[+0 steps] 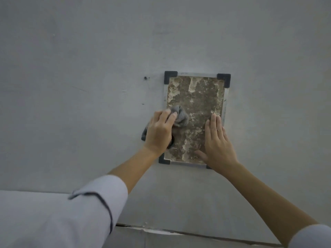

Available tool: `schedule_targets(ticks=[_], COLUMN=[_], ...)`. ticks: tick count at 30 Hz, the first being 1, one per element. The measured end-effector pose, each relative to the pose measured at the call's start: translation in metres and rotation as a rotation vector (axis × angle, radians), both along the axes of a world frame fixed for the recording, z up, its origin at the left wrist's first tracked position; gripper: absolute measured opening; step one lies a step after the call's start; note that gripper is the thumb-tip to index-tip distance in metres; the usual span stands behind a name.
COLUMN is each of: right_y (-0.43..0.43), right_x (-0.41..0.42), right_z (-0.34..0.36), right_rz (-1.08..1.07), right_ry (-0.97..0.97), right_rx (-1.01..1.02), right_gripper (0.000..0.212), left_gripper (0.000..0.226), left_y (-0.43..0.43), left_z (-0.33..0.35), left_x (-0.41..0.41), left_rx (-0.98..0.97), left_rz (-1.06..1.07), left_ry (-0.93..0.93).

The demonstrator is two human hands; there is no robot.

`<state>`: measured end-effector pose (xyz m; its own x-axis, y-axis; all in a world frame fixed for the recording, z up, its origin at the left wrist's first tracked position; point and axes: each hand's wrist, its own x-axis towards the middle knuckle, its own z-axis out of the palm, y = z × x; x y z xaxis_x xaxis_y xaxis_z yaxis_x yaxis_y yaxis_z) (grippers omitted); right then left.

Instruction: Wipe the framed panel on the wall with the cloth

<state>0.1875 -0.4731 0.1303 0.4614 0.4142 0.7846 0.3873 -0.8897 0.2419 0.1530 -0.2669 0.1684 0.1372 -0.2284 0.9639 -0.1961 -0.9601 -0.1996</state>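
Observation:
A framed panel hangs on the grey wall, with a thin metal frame, black corner caps and a mottled brown, flaking surface. My left hand presses a bunched grey cloth against the panel's left edge, about halfway up; part of the cloth hangs out below my palm. My right hand lies flat on the panel's lower right part, fingers together and pointing up, and it covers the lower right corner cap.
The grey wall fills the view; a small dark hole sits left of the panel's top corner. A crack or seam runs along the wall's foot. My pale sleeves show at bottom left and bottom right.

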Motion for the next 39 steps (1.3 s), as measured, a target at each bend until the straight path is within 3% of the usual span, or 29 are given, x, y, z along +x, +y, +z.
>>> schedule_targets(ticks=[7,19,26,32,35,39], right_y=[0.002,0.000,0.001,0.003,0.003,0.002], right_x=[-0.001,-0.001,0.002,-0.002,-0.003,-0.002], right_z=[0.001,-0.001,-0.001,-0.002,-0.001,-0.003], right_rz=[-0.017,0.008,0.015,0.011,0.005,0.011], right_ry=[0.006,-0.019,-0.018,0.015,0.015,0.012], right_rx=[-0.011,-0.001,0.017,0.018,0.018,0.021], right_gripper=[0.116,0.111,0.113,0.120,0.121,0.120], left_gripper=[0.025,0.027,0.026,0.025,0.025,0.023], left_y=[0.018,-0.004,-0.002,0.008,0.009,-0.004], left_z=[-0.063,0.100,0.053,-0.014,0.010,0.076], left_x=[-0.008,-0.002,0.009,-0.001,-0.005,-0.005], left_rx=[0.207,0.099,0.030,0.325,0.400,0.230], left_rz=[-0.021,0.079,-0.015,-0.020,-0.024,0.026], left_ry=[0.081,-0.046,-0.043,0.022,0.048,-0.049])
